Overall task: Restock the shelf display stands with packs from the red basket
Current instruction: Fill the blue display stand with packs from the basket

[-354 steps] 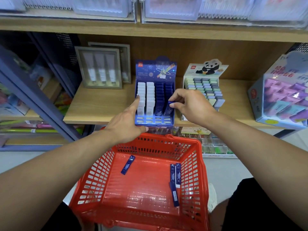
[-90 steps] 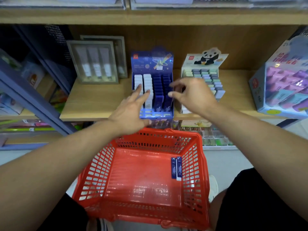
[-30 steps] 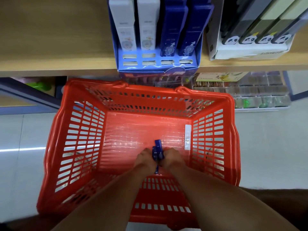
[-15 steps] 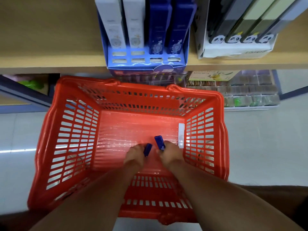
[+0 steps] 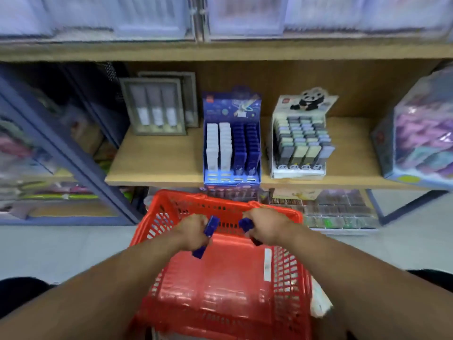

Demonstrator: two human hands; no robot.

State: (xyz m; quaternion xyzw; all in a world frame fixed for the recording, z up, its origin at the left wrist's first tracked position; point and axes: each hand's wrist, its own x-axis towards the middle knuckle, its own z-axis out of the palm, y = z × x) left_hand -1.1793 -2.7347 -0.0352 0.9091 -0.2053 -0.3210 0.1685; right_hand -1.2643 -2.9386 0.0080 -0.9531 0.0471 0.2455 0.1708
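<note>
While motion blurs the shelf, each hand grips one dark blue pack above the red basket [image 5: 220,285].
Left hand [image 5: 193,231] wraps its pack [image 5: 207,235]; right hand [image 5: 266,225] hides most of its pack [image 5: 245,223].

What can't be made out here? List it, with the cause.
- Head view: print on the blue display stand, lost to motion blur.
- Dark blue pack in the right hand: mostly covered by its fingers.
- Red basket: near end hidden behind both forearms.
- Top-shelf boxes: blurred, cut off by the frame edge.

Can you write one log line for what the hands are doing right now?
left hand: holds blue pack | right hand: holds blue pack | above red basket
</note>
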